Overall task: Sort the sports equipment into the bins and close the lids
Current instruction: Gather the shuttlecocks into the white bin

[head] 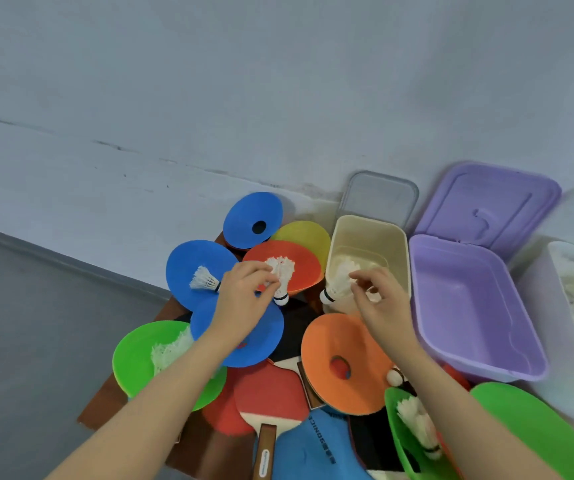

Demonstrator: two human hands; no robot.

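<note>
Two shuttlecocks are in hand. The left hand [240, 303] pinches one shuttlecock [281, 277] by its feathers, cork end down, above the red disc [292, 261]. The right hand [382, 303] pinches a second shuttlecock [339, 280] the same way, held at the near edge of the cream bin [368, 251].

Three bins stand open along the wall. The cream bin's contents are partly hidden by the held shuttlecock. The purple bin [469, 306] shows a bare floor, its lid [486, 206] tilted up behind it. The white bin [555, 323], cut off by the right edge, holds shuttlecocks too blurred to count. A clear lid [379, 195] leans against the wall behind the cream bin.

Four loose shuttlecocks can be made out: one on a blue disc [188, 261], one on the left green disc [136, 358] partly behind the left forearm, one in a green disc at lower right, and a cork end showing beside the orange disc [341, 341].

Discs counted: three blue, three green, one yellow, one red, one orange; overlaps may conceal more. One red paddle [271, 396] lies under the discs, its handle cut off at the bottom edge. A blue cover [313, 445] beside it bears lettering that cannot be read.
</note>
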